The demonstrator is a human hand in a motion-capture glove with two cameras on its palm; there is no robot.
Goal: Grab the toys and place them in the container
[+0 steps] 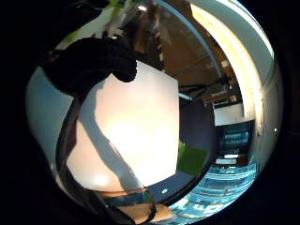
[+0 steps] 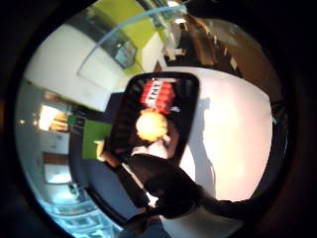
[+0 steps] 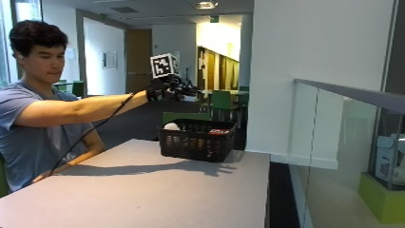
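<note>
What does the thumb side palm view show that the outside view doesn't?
Only the thumb side view looks down into the basket: a red TNT block and an orange ball lie inside. Only the outside view shows the person's gloved right hand raised above the basket, and their bare hand resting on the table. Both show the black basket on the pale table.

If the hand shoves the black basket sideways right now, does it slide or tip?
Probably slides: the basket sits low and wide on the flat table. Its mesh walls suggest it is light. The TNT block inside may shift.
</note>
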